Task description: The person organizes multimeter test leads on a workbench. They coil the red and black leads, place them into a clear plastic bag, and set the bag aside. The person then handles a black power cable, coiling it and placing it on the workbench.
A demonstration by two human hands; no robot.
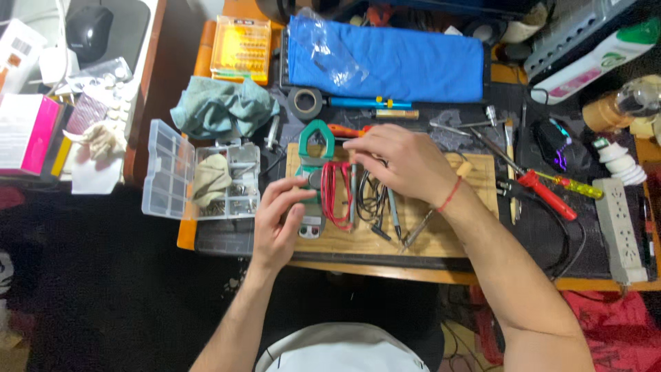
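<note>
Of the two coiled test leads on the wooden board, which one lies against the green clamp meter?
The red lead coil: it touches the clamp meter. The black lead coil sits farther right.

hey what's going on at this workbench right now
A person sits at a cluttered bench with both hands on a green clamp meter that lies on a wooden board. The left hand grips the meter's body, while the right hand rests over its coiled red lead and black lead. A clear parts organiser sits open to the left, and a red-handled screwdriver lies to the right.
</note>
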